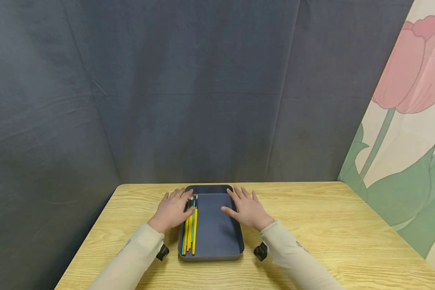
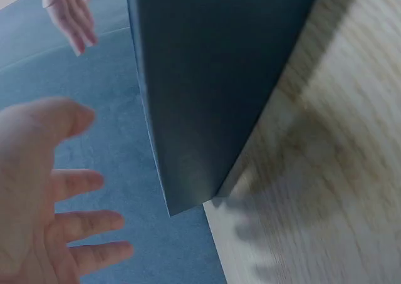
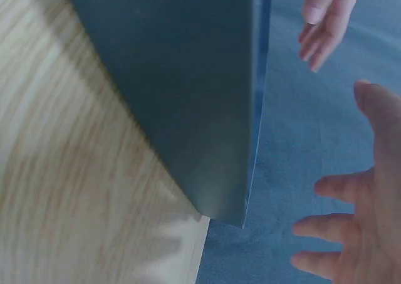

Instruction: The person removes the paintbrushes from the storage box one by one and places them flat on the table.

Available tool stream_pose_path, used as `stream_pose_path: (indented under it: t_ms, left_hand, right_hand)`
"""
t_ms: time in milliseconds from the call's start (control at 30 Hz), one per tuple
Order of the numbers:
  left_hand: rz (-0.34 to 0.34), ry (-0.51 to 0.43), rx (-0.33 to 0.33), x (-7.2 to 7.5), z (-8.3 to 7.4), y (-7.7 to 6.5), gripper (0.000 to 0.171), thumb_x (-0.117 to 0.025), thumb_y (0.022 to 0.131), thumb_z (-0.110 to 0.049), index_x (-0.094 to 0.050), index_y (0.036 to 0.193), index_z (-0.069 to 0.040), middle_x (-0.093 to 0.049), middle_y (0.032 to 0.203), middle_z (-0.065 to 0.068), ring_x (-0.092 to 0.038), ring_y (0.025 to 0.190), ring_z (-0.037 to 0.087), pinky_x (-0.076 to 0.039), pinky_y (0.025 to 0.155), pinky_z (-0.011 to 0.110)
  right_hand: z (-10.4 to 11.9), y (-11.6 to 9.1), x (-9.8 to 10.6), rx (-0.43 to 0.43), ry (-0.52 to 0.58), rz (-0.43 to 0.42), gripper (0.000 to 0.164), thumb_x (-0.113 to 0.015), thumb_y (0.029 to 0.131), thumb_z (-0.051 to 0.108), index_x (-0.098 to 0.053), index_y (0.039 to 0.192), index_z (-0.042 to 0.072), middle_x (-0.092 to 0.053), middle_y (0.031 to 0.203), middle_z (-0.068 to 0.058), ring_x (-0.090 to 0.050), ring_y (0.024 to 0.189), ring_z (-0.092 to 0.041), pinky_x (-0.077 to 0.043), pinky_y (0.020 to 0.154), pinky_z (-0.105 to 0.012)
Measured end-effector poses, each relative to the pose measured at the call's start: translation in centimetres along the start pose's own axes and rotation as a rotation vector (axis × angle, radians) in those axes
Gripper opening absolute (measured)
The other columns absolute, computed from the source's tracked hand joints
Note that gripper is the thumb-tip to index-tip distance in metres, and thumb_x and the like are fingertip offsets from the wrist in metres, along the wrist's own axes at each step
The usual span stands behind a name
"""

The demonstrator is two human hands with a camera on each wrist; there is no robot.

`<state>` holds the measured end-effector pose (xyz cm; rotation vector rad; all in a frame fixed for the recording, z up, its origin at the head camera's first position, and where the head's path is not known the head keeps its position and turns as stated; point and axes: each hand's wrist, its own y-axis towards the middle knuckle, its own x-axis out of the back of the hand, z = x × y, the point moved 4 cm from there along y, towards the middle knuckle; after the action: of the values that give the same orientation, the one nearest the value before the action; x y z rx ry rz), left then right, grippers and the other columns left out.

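A dark blue-grey rectangular tray [image 1: 217, 237] lies on the wooden table. Along its left side rests a bundle of several paintbrushes [image 1: 194, 231], with yellow or teal handles and their bristles toward the far end. My left hand [image 1: 172, 210] hovers over the tray's left edge, fingers spread, partly covering the brushes in the head view. Over the right edge is my right hand [image 1: 249, 209], its fingers spread too. Both wrist views show the tray's outer wall [image 2: 200, 89] with a gap between it and the fingers. Neither hand holds anything.
The light wooden table [image 1: 311, 225] ends at a dark cloth backdrop [image 1: 203, 100] behind and to the left. A wall hanging with pink tulips [image 1: 402, 68] borders the right side. Each wrist carries a small black camera [image 1: 261, 251].
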<state>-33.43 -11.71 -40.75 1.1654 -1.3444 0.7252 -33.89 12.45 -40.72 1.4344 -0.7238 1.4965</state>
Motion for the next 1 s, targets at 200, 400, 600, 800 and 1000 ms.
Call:
stream_pose_path:
  t_ms: [200,400,600,800,1000]
  left_hand:
    - [-0.004,-0.148,0.070,0.5,0.1,0.0,0.042,-0.066,0.090,-0.028,-0.061,0.128,-0.009,-0.058,0.130,0.017,-0.066,0.088,0.027,-0.055,0.075,0.044]
    - [0.026,-0.331,0.186,0.4,1.0,-0.1,0.031,-0.067,0.088,-0.019,-0.066,0.115,-0.004,-0.063,0.120,0.018,-0.062,0.082,0.022,-0.053,0.074,0.040]
    - [0.030,-0.483,0.248,-0.2,2.0,-0.3,0.022,-0.067,0.087,-0.014,-0.067,0.105,-0.002,-0.068,0.103,0.015,-0.064,0.085,0.024,-0.054,0.076,0.040]
    - [0.063,-0.750,0.334,-1.1,2.3,-0.7,0.020,-0.063,0.084,-0.003,-0.064,0.103,0.004,-0.064,0.086,0.011,-0.062,0.062,0.019,-0.056,0.058,0.031]
    - [0.088,-0.889,0.402,-1.7,2.1,-0.9,0.022,-0.060,0.085,0.002,-0.062,0.106,0.008,-0.064,0.087,0.013,-0.061,0.067,0.018,-0.059,0.062,0.034]
  right_hand:
    - [-0.5,-0.1,0.6,-0.043,0.056,-0.038,0.056,-0.055,0.093,0.051,-0.057,0.134,0.013,-0.058,0.134,-0.013,-0.056,0.122,-0.032,-0.047,0.099,-0.050]
    - [-1.0,-0.3,0.9,-0.094,0.122,-0.056,0.038,-0.060,0.094,0.039,-0.065,0.120,0.013,-0.069,0.113,-0.009,-0.067,0.094,-0.024,-0.055,0.074,-0.041]
    - [-1.2,-0.5,1.0,-0.101,0.120,-0.061,0.027,-0.061,0.094,0.037,-0.068,0.109,0.015,-0.071,0.099,-0.006,-0.065,0.077,-0.017,-0.052,0.063,-0.035]
    - [-1.3,-0.6,0.9,-0.084,0.117,-0.070,0.025,-0.062,0.093,0.035,-0.069,0.106,0.015,-0.071,0.098,-0.008,-0.065,0.077,-0.018,-0.052,0.063,-0.036]
    - [-1.4,-0.5,0.9,-0.080,0.121,-0.072,0.025,-0.062,0.093,0.035,-0.069,0.105,0.014,-0.071,0.098,-0.008,-0.065,0.077,-0.018,-0.052,0.063,-0.036]
